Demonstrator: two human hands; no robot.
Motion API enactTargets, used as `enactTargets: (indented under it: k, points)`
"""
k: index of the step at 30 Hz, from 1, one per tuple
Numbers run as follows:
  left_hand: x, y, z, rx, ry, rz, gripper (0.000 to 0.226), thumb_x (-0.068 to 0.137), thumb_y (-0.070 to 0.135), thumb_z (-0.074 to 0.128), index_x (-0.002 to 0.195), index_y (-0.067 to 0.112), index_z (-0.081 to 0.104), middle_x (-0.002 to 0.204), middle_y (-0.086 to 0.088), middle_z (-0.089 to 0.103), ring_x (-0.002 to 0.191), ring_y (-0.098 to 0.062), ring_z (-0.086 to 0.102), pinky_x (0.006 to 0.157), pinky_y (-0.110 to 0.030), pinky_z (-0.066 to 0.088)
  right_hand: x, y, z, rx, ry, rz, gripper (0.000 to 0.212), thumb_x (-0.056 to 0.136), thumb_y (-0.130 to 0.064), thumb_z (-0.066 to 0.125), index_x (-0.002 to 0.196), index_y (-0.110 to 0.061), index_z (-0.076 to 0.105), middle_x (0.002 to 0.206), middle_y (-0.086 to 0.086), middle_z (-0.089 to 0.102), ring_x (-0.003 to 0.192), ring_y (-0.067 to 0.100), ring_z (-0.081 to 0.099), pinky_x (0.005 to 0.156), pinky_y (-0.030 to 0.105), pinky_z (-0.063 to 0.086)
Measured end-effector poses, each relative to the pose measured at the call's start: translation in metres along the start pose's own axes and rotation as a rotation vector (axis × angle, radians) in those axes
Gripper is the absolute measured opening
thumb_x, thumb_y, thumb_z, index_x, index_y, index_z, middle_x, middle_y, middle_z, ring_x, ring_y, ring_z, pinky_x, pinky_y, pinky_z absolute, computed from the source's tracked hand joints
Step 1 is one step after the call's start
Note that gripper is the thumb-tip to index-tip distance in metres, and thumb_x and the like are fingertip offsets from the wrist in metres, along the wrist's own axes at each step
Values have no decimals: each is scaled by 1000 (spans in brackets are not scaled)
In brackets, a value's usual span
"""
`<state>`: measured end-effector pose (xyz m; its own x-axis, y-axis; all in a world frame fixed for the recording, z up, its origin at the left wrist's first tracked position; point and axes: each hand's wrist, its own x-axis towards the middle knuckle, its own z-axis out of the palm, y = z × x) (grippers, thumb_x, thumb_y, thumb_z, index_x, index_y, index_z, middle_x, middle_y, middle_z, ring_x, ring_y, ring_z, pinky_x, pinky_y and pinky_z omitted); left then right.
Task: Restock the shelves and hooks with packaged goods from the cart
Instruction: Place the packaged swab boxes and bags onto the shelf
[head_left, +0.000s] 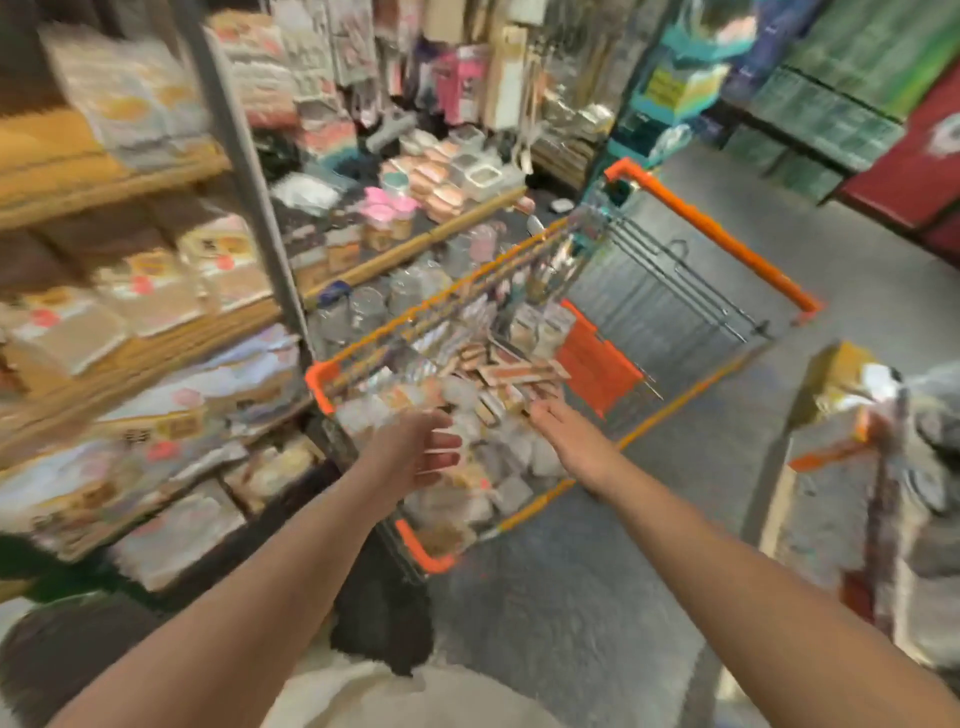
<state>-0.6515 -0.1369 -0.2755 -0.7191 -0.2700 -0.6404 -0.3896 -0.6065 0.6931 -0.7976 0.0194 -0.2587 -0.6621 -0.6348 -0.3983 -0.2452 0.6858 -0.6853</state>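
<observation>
An orange-rimmed wire cart (722, 236) stands in the aisle, its basket full of packaged goods (483, 395): flat tan packs, clear pouches and small boxes. My left hand (421, 447) hovers over the near left part of the basket, fingers spread and loosely bent, holding nothing. My right hand (558, 431) reaches into the basket's middle, its fingertips among the long tan packets (519, 371); blur hides whether it grips one. Wooden shelves (156, 353) with stacked packs run along the left.
Behind the cart, a lower shelf (431, 234) carries jars and pink-lidded tubs, and packets hang on hooks (457, 78) above it. A loaded second trolley (862, 441) stands at the right. Grey floor lies open between the two. Green and red stacks fill the far right.
</observation>
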Motion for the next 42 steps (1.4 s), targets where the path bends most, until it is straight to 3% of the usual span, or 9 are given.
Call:
enactTargets:
  k: [3, 7, 11, 14, 22, 26, 30, 37, 42]
  points:
    - [16, -32, 5, 8, 27, -104, 13, 98, 26, 50, 92, 17, 56, 70, 2, 62, 66, -16, 57, 59, -26, 34, -9, 41, -4, 33, -35, 94, 53, 103, -43, 39, 118, 5, 57, 121, 19, 60, 120, 34, 53, 103, 42, 37]
    - [38, -33, 4, 67, 58, -125, 15, 100, 25, 47, 101, 15, 57, 74, 0, 61, 69, -17, 59, 61, -28, 39, -4, 54, 6, 17, -116, 160, 49, 104, -43, 34, 137, -11, 51, 130, -5, 50, 128, 17, 46, 97, 27, 34]
    - [74, -14, 2, 118, 80, -152, 16, 101, 22, 44, 91, 15, 55, 70, 0, 57, 67, -16, 58, 55, -25, 38, 23, 50, 16, 117, -169, 213, 47, 104, -40, 39, 139, -10, 47, 135, 12, 54, 129, 30, 49, 100, 39, 40]
    - [107, -1, -3, 174, 71, -214, 19, 101, 21, 44, 87, 14, 55, 71, -1, 57, 68, -16, 60, 55, -25, 36, 51, 47, 18, 211, -193, 245, 48, 104, -40, 39, 141, -10, 44, 139, 4, 50, 131, 20, 45, 91, 25, 36]
    - [191, 19, -40, 358, 44, -317, 24, 100, 32, 51, 111, 14, 62, 88, 0, 69, 77, -15, 66, 62, -25, 46, 158, 76, 55, 320, -112, 425, 28, 100, -46, 44, 99, -24, 61, 95, -9, 57, 98, 14, 54, 74, 25, 42]
    - [213, 18, -46, 398, 27, -389, 23, 98, 37, 54, 110, 19, 62, 85, 3, 71, 75, -11, 66, 69, -29, 46, 177, 96, 96, 428, -133, 570, 68, 73, -78, 56, 115, -25, 59, 114, 0, 62, 108, 19, 58, 93, 38, 47]
    - [236, 7, -56, 405, 76, -448, 17, 98, 40, 53, 102, 24, 59, 91, 3, 69, 80, -12, 65, 79, -32, 46, 202, 106, 121, 355, -203, 586, 50, 99, -49, 46, 139, -20, 44, 129, 1, 55, 109, 19, 53, 87, 30, 38]
    - [252, 0, -93, 292, 304, -449, 27, 99, 30, 54, 122, 15, 57, 110, -1, 66, 102, -21, 64, 75, -31, 47, 279, 104, 126, 574, 113, 545, 62, 95, -37, 59, 148, -14, 34, 138, -2, 44, 126, 18, 44, 96, 29, 37]
    - [255, -2, -103, 270, 348, -474, 21, 96, 32, 58, 108, 17, 64, 102, -1, 71, 90, -17, 67, 73, -30, 49, 317, 108, 139, 238, 166, 421, 77, 85, -40, 70, 147, -11, 35, 148, 11, 41, 135, 28, 40, 107, 37, 37]
